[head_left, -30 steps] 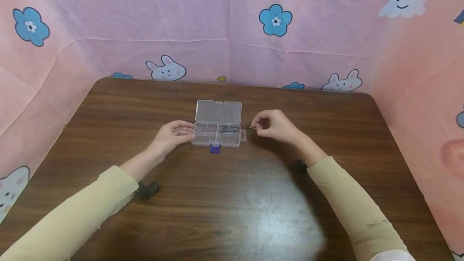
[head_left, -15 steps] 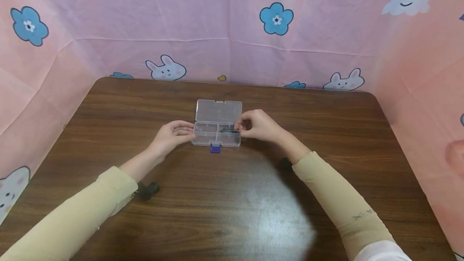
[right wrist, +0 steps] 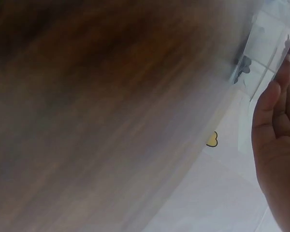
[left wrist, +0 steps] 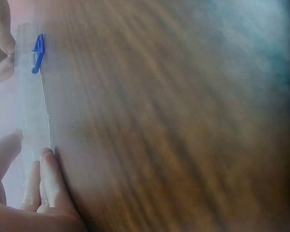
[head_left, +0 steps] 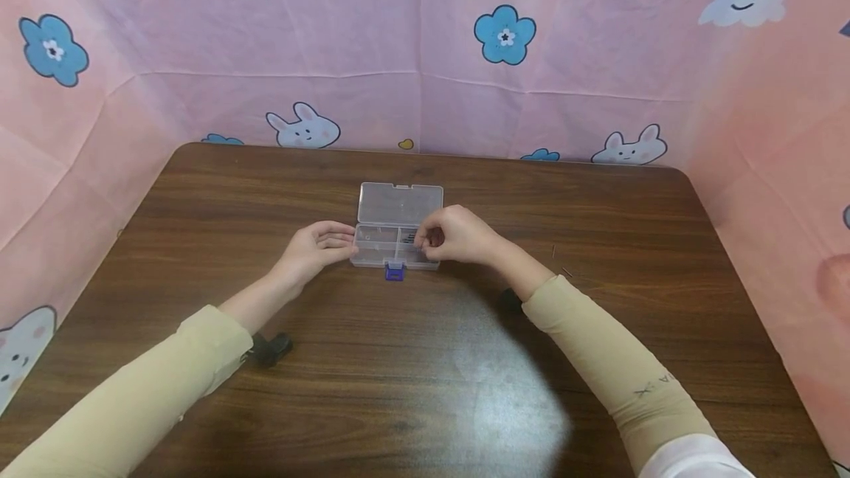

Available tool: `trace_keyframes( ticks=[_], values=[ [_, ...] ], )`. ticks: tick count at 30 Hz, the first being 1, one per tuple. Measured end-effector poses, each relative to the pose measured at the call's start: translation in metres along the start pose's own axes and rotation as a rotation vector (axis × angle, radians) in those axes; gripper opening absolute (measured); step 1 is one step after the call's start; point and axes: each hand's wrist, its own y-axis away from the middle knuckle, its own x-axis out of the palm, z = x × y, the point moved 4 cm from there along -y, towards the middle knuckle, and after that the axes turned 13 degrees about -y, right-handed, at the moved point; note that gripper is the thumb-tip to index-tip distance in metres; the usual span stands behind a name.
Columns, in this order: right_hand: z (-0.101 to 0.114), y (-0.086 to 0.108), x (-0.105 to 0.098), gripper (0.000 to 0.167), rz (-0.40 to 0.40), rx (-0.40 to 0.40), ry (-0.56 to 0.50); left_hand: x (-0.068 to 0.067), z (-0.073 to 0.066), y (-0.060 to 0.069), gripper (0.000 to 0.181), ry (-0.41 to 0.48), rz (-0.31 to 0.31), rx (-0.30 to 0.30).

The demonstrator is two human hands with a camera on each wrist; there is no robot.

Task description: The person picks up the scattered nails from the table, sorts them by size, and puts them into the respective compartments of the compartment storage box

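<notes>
A clear plastic divided box (head_left: 375, 257) lies with its lid (head_left: 401, 204) folded back and its blue latch (head_left: 395, 272) toward me. My left hand (head_left: 310, 251) touches the box's left end, fingers and thumb extended at the corner; the left wrist view shows the fingertips along its edge. My right hand (head_left: 461, 234) is over the back right compartment, thumb and forefinger pinched together around a thin metal pin that is mostly hidden. Several thin dark metal rods (head_left: 409, 238) lie in that compartment, partly covered by the fingers.
Two thin metal pins, one upright in view (head_left: 554, 250) and one slanted (head_left: 567, 272), lie on the brown wooden table (head_left: 398, 389) beyond my right forearm. Pink printed cloth (head_left: 425, 35) hangs behind and at both sides. A dark wrist device (head_left: 271, 350) sits under my left sleeve.
My right hand has moved left from beside the box to over its right compartment, fingers still pinched. The two pins on the table came into view. My left hand and the box stayed put.
</notes>
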Motion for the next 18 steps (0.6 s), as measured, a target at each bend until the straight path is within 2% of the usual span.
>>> trace_keyframes(
  ticks=[9, 18],
  values=[
    [0.0027, 0.0002, 0.0000, 0.012, 0.005, -0.023, 0.027, -0.0001, 0.0007, 0.0010, 0.051, -0.004, 0.002, 0.006],
    [0.0015, 0.0049, -0.0031, 0.010, 0.001, -0.040, -0.020, -0.0001, 0.0014, 0.0006, 0.051, -0.010, 0.002, 0.005]
  ],
)
